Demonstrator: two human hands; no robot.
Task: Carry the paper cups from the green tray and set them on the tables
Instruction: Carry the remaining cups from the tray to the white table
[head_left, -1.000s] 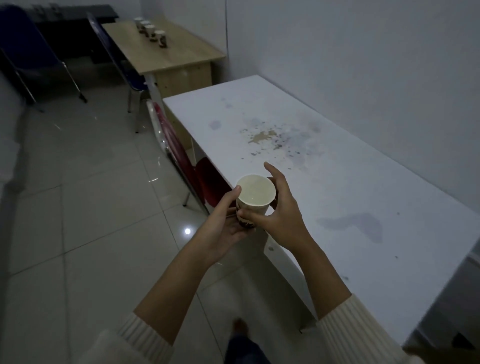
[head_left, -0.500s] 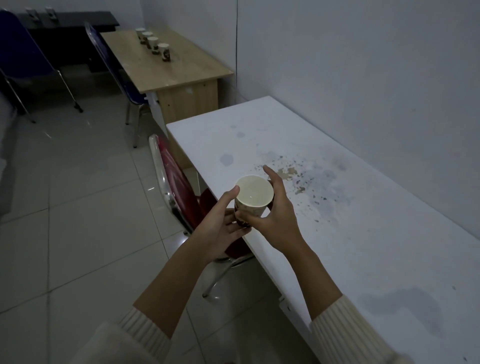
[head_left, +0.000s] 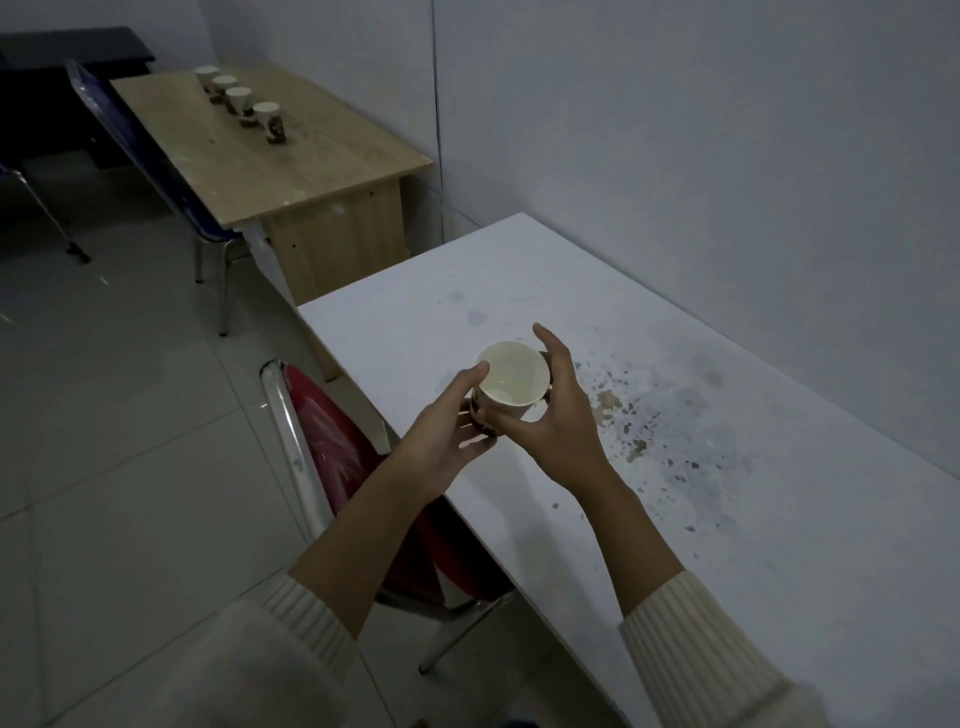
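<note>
2 hands hold 1 upright white paper cup (head_left: 511, 379) above the stained white bench (head_left: 727, 519): left hand (head_left: 441, 447) fingers (head_left: 470, 376) curl round its base, right hand (head_left: 553, 423) fingers wrap its side. 4 more paper cups (head_left: 239, 98) line the wooden bench (head_left: 322, 156) beyond.

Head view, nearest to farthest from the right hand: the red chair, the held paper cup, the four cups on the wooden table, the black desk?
1. paper cup: gripped in the right hand.
2. red chair: just left, below the hands.
3. four cups: far ahead-left, in a row on the wooden table.
4. black desk: top-left corner, beyond that table.
</note>
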